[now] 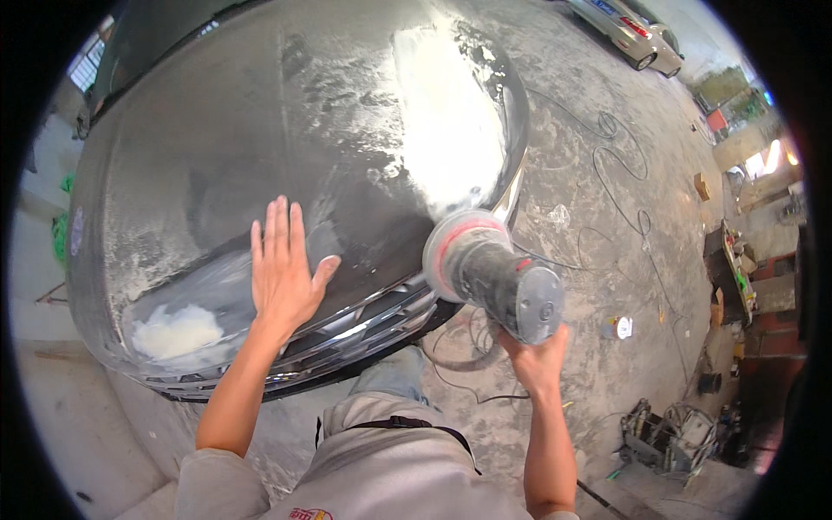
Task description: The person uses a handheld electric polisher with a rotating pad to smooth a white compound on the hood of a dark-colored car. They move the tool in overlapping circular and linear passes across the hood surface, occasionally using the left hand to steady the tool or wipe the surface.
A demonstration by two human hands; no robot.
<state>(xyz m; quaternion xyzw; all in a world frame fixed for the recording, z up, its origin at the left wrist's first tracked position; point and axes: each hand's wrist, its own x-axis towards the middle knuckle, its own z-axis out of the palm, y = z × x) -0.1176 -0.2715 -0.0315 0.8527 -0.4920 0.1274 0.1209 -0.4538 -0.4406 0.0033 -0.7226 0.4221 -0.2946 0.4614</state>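
Flat on the dark car hood (217, 147) lies my left hand (286, 269), fingers stretched out and palm down near the front edge. My right hand (537, 355) grips a black-and-grey power sander (507, 286) from below, so its fingers are mostly hidden. The sander's round pad (455, 247) is tilted against the hood's front right corner, at the lower end of a large white filler patch (451, 121). A smaller cream filler patch (178, 332) is on the hood's front left. Whether the pad is spinning cannot be told.
The car's grille (347, 325) runs right in front of my body. A long cable (598, 173) loops over the dusty concrete floor (563, 130), and a hose (468, 364) hangs below the sander. A metal machine part (672, 438) lies at lower right; a silver car (628, 35) stands far right.
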